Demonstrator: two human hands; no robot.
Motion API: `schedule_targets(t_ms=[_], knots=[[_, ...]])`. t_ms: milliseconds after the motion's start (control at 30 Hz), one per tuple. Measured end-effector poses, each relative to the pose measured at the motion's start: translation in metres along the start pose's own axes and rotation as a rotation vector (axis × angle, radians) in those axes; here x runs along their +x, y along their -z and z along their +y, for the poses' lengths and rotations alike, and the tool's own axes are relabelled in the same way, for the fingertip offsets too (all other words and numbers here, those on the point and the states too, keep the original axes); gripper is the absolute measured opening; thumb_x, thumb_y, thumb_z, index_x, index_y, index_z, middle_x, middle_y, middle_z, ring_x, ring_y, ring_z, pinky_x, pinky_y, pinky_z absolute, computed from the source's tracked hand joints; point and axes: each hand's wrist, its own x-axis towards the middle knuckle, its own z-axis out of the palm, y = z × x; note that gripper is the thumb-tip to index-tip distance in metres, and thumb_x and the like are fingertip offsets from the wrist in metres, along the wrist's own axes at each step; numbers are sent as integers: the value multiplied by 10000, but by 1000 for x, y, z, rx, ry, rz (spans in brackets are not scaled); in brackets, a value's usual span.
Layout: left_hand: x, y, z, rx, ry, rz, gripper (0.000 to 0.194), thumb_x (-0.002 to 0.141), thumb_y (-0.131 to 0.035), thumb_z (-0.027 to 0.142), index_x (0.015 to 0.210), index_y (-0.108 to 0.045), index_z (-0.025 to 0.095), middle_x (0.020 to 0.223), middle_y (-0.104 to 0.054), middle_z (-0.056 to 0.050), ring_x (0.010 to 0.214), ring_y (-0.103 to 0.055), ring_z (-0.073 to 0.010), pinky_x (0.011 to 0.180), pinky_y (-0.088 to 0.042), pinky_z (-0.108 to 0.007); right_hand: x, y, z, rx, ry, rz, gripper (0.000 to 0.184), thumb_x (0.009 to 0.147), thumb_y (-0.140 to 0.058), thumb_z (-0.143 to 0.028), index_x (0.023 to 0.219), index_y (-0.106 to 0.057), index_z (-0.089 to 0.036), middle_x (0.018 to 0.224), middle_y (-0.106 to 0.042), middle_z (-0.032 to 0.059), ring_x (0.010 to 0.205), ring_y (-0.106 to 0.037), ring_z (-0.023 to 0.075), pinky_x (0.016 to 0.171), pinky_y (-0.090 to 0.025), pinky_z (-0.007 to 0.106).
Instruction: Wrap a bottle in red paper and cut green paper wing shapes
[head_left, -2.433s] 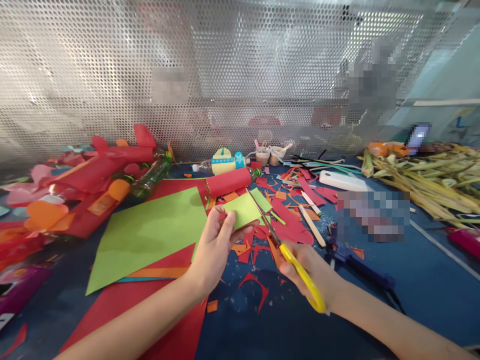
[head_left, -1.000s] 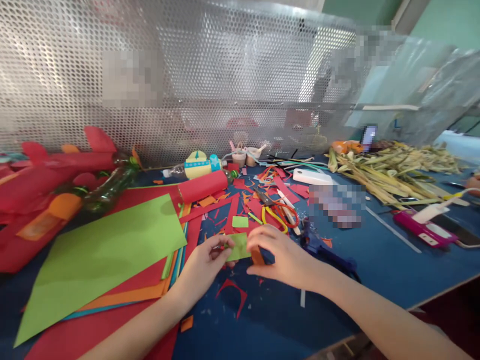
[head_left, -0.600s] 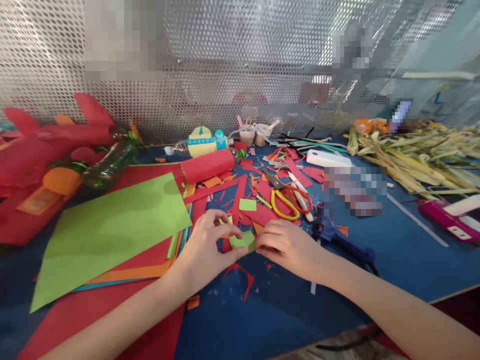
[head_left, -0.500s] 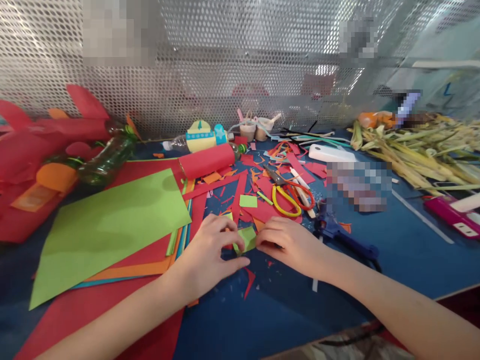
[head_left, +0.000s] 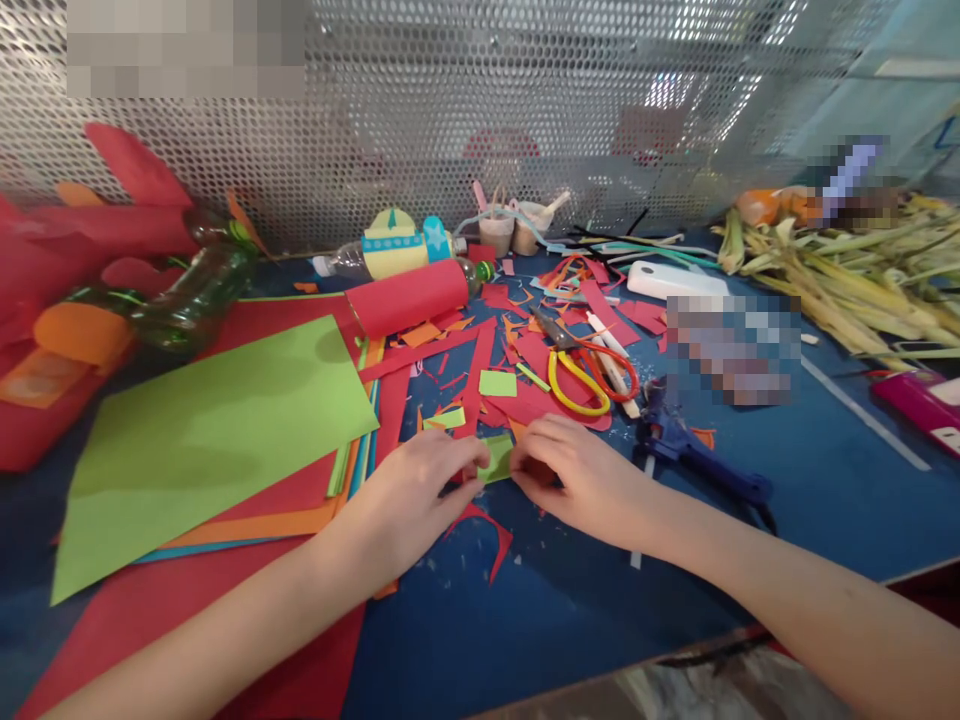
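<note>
A small green paper piece (head_left: pixel 496 460) is held between my two hands, just above the blue table. My left hand (head_left: pixel 420 475) pinches its left edge with thumb and fingertips. At the opposite edge my right hand (head_left: pixel 574 470) has its fingers closed on the paper. Beyond them lie a light green paper square (head_left: pixel 498 382) and a narrower green piece (head_left: pixel 445 419). Scissors (head_left: pixel 581 375) with one yellow and one red-orange handle rest on red scraps past my right hand. A dark blue glue gun (head_left: pixel 694 455) lies to the right of that hand.
A large green sheet (head_left: pixel 217 410) tops a stack of coloured paper at left. Behind stand a red paper-wrapped bottle (head_left: pixel 409 300) and a decorated clear bottle (head_left: pixel 390 250). Dry husks (head_left: pixel 870 280) and a magenta device (head_left: pixel 919 405) lie at right; a perforated metal panel (head_left: pixel 480 100) closes the back.
My left thumb and fingers, spread apart before, have come together on the green paper piece. The narrower green piece beyond my left hand shows more fully. The view has shifted slightly.
</note>
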Motion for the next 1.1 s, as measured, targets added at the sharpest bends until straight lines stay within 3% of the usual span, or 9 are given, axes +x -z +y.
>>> schedule_targets(t_ms=[300, 433, 633, 800, 967, 1100], knots=[[0, -4, -7, 33, -132, -38, 123, 857, -520, 175, 836, -636, 211, 791, -669, -29, 776, -572, -202, 734, -447, -311, 0, -3, 1, -35, 88, -16, 135, 915, -476, -130, 894, -606, -159, 818, -594, 55, 764, -511, 171, 689, -410, 297], [1, -3, -9, 13, -127, -19, 89, 824, -579, 171, 811, -654, 218, 784, -681, -22, 781, -594, -196, 736, -456, -301, 0, -3, 1, -12, 84, -7, 147, 885, -499, -94, 912, -631, -153, 854, -585, 58, 787, -515, 172, 702, -421, 291], [2, -3, -10, 40, -110, -3, 55, 808, -618, 192, 766, -645, 217, 779, -662, -12, 788, -611, -186, 741, -468, -289, -1, -3, 2, -25, 92, 18, 69, 874, -590, -197, 887, -644, -157, 857, -589, 52, 812, -516, 177, 718, -428, 293], [1, -4, -6, 161, -174, 2, 108, 853, -562, 169, 769, -630, 179, 770, -646, -26, 775, -604, -184, 736, -485, -298, 1, -4, 2, -105, 131, 38, 104, 891, -561, -186, 851, -648, -146, 828, -611, 51, 781, -513, 177, 705, -434, 298], [-4, -5, 0, 417, -298, -72, 219, 914, -431, 137, 817, -627, 143, 777, -629, -64, 769, -580, -207, 765, -497, -371, 2, -5, -1, -250, 170, 33, 121, 891, -554, -182, 833, -643, -124, 825, -617, 58, 791, -517, 198, 723, -448, 336], [-3, -6, 0, 446, -310, -73, 264, 932, -382, 132, 807, -613, 146, 766, -619, -56, 751, -575, -195, 740, -505, -350, 1, -7, -3, -366, 164, 52, 172, 920, -499, -192, 839, -632, -118, 826, -603, 64, 808, -514, 213, 729, -451, 358]])
